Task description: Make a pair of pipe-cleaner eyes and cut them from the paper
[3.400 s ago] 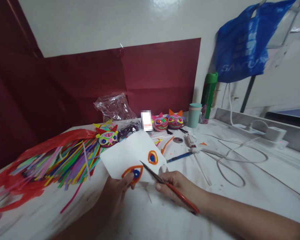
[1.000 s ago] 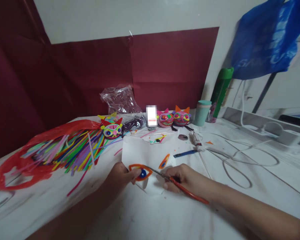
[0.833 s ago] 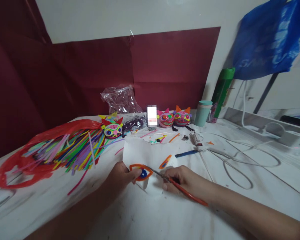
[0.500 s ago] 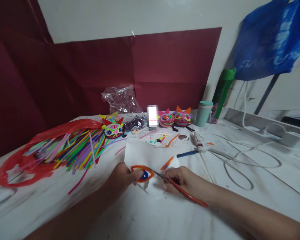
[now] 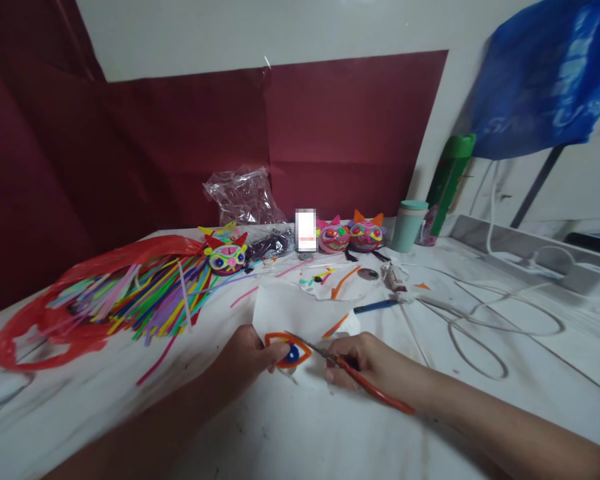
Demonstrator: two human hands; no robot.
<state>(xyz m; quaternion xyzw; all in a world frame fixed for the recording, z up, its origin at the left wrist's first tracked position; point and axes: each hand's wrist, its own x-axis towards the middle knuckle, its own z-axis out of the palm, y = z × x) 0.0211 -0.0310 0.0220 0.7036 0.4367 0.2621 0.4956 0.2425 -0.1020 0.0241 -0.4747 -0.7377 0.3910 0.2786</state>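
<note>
My left hand pinches the near edge of a white paper sheet that lies almost flat on the table, thumb beside an orange-and-blue eye shape stuck on it. My right hand is closed round a thin tool with a red handle; its dark tip touches the eye shape. A second orange eye shape sits further right on the sheet.
A heap of coloured strips on red plastic fills the left of the white table. Small colourful cat-face figures, a clear bag, a teal cup, a green bottle, a blue pen and white cables lie behind.
The sheet, held up and tilted 3.4 s ago, has come down nearly flat. Both hands kept their grip; the tool tip stays on the nearer eye shape.
</note>
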